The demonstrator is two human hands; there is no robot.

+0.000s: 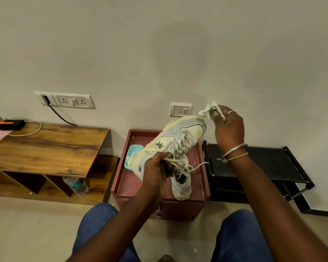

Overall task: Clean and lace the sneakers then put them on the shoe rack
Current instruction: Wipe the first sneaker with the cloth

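Note:
My left hand (156,172) grips a pale, dirty sneaker (175,138) by its heel and holds it up, toe pointing up and to the right, laces loose. Just right of the toe, my right hand (228,127) pinches a crumpled light green cloth (208,109). A second sneaker (181,183) lies on the reddish-brown cabinet top (129,184), partly hidden behind the held one. The black shoe rack (269,163) stands to the right against the wall.
A light blue dish (133,150) with pale scraps sits on the cabinet behind the held sneaker. A wooden table (46,146) at the left carries a black device and cables, with a plastic bottle (77,185) under it. My knees are at the bottom edge.

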